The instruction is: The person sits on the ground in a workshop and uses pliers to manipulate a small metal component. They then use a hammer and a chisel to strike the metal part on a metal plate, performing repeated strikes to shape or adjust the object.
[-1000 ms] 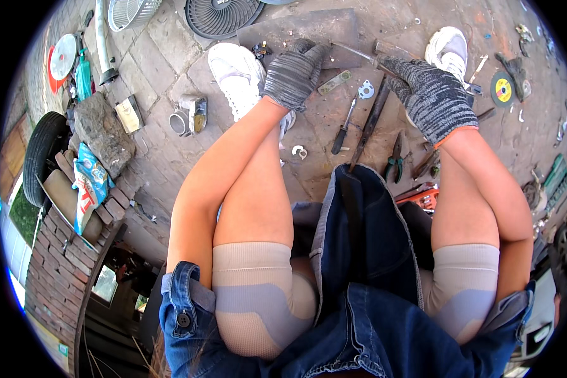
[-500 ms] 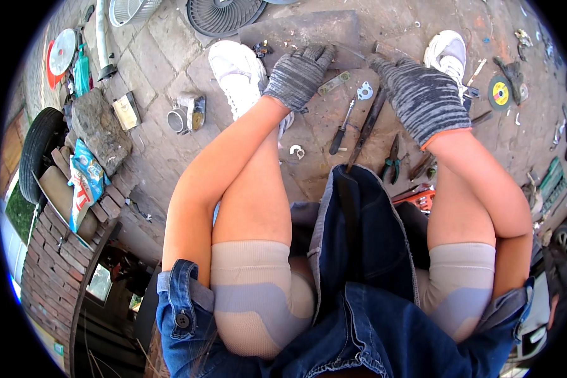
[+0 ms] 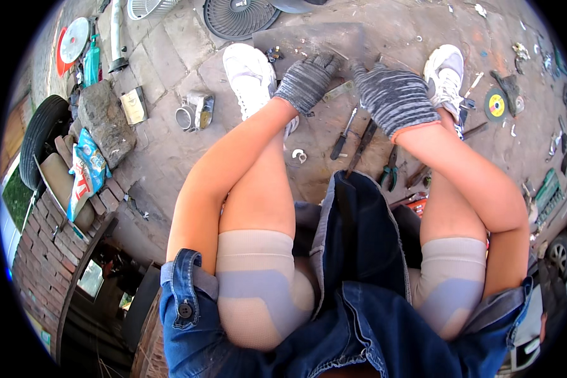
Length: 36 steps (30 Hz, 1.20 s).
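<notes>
On the paved floor, both gloved hands reach to the dark metal sheet (image 3: 309,41). Left hand (image 3: 307,80) rests curled on its near edge; right hand (image 3: 394,97) lies flat just beside, gripping nothing. Screwdriver (image 3: 343,135) below the sheet lies untouched; work looks barely begun.

Your gloved left hand (image 3: 307,79) and right hand (image 3: 394,97) reach down between your knees, fingers spread, close together.

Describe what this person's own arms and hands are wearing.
Both hands wear knitted work gloves in mottled grey and black, the left hand and the right hand alike; the right glove's cuff has an orange edge. The forearms are bare, and rolled blue denim sleeves with a dark button sit at the elbows.
</notes>
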Tool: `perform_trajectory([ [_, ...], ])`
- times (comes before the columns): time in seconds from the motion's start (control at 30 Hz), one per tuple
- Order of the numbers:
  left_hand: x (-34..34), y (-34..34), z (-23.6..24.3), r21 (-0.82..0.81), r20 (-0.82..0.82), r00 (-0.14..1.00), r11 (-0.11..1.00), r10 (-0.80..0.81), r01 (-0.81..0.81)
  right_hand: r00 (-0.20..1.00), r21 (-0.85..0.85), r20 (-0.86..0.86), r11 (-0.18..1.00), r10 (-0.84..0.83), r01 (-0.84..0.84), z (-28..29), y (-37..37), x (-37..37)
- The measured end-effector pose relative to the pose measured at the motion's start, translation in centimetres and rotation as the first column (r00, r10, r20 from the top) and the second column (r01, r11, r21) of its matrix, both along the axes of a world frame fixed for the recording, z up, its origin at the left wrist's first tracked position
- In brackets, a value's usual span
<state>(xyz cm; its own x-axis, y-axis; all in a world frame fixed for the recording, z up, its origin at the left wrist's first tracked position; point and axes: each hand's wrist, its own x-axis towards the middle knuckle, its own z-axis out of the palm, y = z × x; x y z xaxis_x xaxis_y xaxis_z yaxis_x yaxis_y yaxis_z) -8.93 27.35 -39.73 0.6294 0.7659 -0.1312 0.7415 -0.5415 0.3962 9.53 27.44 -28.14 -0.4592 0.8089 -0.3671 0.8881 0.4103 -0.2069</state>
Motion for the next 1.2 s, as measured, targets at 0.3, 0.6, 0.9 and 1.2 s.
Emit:
perform_trajectory([
  [0.3, 0.1, 0.1, 0.9, 0.0, 0.101, 0.993, 0.998, 0.069, -0.069, 0.994, -0.22, 0.106, 0.974, -0.027, 0.05, 1.0, 0.7, 2.9],
  [0.6, -0.3, 1.3, 1.4, 0.169, 0.061, 0.965, 0.95, 0.255, -0.262, 0.972, -0.238, -0.043, 0.947, -0.232, 0.216, -0.1, 0.0, 5.0],
  [0.9, -0.5, 1.1, 0.9, 0.105, 0.153, 0.961, 0.963, 0.231, -0.248, 0.918, -0.324, -0.105, 0.886, -0.382, 0.332, 0.2, 0.1, 5.1],
  [1.2, 0.0, 0.6, 1.3, 0.153, 0.025, 0.995, 0.983, 0.096, -0.098, 0.843, -0.367, -0.327, 0.879, -0.427, 0.303, -2.2, -1.2, 6.8],
])
